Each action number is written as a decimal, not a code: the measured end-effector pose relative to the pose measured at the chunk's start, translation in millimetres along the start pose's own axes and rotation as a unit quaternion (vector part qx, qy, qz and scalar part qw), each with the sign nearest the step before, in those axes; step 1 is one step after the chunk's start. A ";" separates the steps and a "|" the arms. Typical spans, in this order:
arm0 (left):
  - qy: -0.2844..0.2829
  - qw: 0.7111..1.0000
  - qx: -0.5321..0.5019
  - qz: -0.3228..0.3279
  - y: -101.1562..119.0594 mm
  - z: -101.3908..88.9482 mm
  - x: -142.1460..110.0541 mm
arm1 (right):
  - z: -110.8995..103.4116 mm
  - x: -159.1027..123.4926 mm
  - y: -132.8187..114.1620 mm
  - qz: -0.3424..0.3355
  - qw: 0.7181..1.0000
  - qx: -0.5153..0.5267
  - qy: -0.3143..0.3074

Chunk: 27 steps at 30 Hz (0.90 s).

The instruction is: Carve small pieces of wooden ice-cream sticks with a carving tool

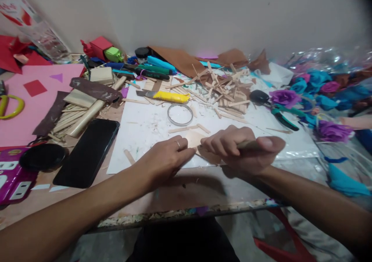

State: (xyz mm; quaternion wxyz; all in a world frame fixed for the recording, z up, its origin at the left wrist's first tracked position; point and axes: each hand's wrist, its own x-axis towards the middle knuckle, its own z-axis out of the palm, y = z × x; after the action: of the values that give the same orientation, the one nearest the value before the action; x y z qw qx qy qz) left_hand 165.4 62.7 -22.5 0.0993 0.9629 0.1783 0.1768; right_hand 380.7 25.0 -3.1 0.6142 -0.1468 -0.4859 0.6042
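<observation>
On a white sheet (122, 138), my left hand (165, 157), a ring on one finger, presses its curled fingertips on a thin pale wooden piece (193, 137). Close beside it, my right hand (244, 149) is closed round a flat olive-brown handle (248, 146), the thumb lying along its end. What the handle belongs to is hidden by my fingers. Just beyond my hands lie loose wooden strips (183, 129) and a roll of clear tape (180, 114). Behind the tape rests a yellow box cutter (162, 96).
A pile of wooden sticks (226, 87) lies at the back. To the left are a black phone (87, 153), a purple power strip (14, 176) and yellow-handled scissors (13, 106). Teal-handled pliers (285, 118) and purple paper flowers (334, 131) are on the right.
</observation>
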 end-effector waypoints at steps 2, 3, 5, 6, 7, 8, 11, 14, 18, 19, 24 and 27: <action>0.009 1.000 -0.006 0.005 0.5 -0.9 0.2 | 1.6 -4.8 5.3 -0.011 1.000 -0.005 0.007; 0.013 1.000 -0.004 0.006 0.5 -0.8 0.2 | 1.6 -6.3 6.8 -0.010 1.000 -0.010 0.003; 0.014 1.000 0.003 0.010 -0.2 0.0 -0.3 | 0.4 -7.4 7.0 0.004 0.999 -0.023 -0.023; 0.012 1.000 0.004 0.012 -0.6 0.5 -0.6 | -0.5 -7.1 6.2 0.005 0.999 -0.026 -0.038; 0.009 1.000 0.006 0.013 -1.1 0.8 -0.9 | -1.6 -6.6 5.0 0.007 0.998 -0.030 -0.058; 0.005 1.000 0.006 0.013 -1.5 0.7 -1.1 | -2.6 -5.9 3.8 0.007 0.997 -0.034 -0.075; -0.003 1.000 0.008 0.011 -1.6 -1.8 -1.0 | -5.4 -4.5 2.8 -0.009 0.989 -0.058 -0.135; -0.010 1.000 0.011 0.013 -0.8 -5.8 0.3 | -8.2 -4.0 6.5 -0.040 0.973 -0.102 -0.201; -0.026 1.000 0.011 0.010 -0.4 -8.0 1.0 | -14.6 -4.3 15.8 -0.089 0.956 -0.127 -0.248; -0.031 0.999 0.009 0.009 -0.6 -7.6 0.7 | -17.0 -4.6 18.2 -0.099 0.952 -0.131 -0.258; -0.025 1.000 0.000 0.012 -4.0 -0.2 -2.8 | -26.6 -7.0 31.4 -0.112 0.934 -0.153 -0.302; -0.019 1.000 -0.003 0.009 -5.6 4.1 -3.8 | -24.4 -5.2 40.1 -0.141 0.935 -0.146 -0.291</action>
State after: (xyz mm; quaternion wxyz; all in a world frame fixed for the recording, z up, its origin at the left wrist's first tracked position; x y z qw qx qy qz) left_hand 161.9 65.9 -28.9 0.1044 0.9673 0.1671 0.1596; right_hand 376.5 39.4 -47.9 0.4967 0.0175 -0.7417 0.4504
